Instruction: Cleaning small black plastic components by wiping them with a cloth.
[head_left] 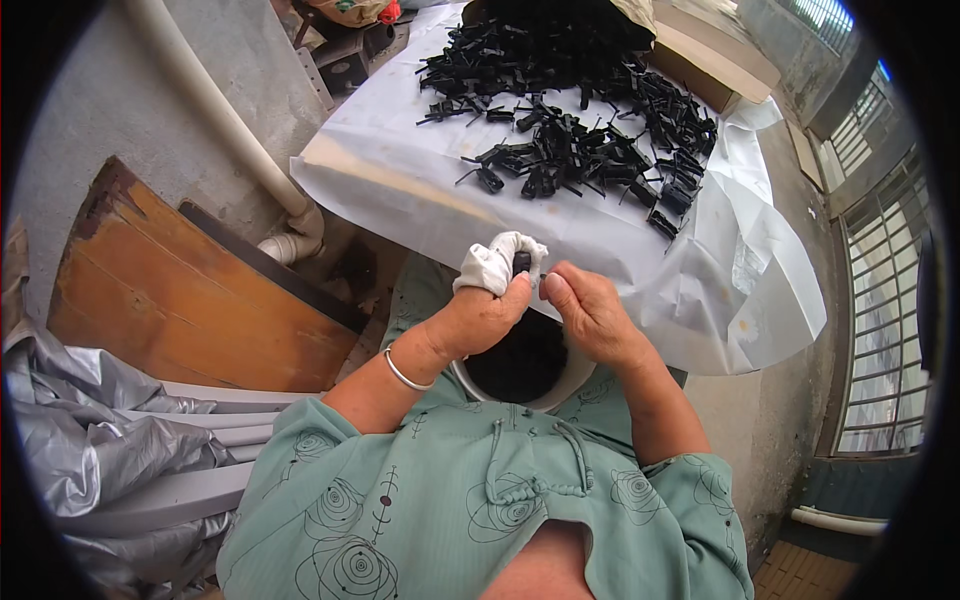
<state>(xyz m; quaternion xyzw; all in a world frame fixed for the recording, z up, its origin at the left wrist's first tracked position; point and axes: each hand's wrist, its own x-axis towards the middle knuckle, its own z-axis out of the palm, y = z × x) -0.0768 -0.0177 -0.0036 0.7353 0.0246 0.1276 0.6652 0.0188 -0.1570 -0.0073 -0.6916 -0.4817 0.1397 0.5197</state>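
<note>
My left hand [478, 318] is closed around a small black plastic part [521, 263], of which only one end shows. A white cloth or glove [484, 268] covers the fingers of that hand. Close beside it, my right hand [600, 312] is pinched, thumb against curled fingers; what lies between them is too small to name. Both hands are above a white bucket [576, 386] that stands between my knees with dark contents inside. Beyond them, a heap of black plastic parts [565, 145] with thin sticking-out pieces is spread over the table.
White sheeting [400, 180] covers the table and hangs over its front and right edges. A cardboard box [700, 75] is at the back right. To the left are a brown wooden board [200, 300], a pale pipe [215, 110] and silver sheeting [90, 430]. A barred window [885, 320] is on the right.
</note>
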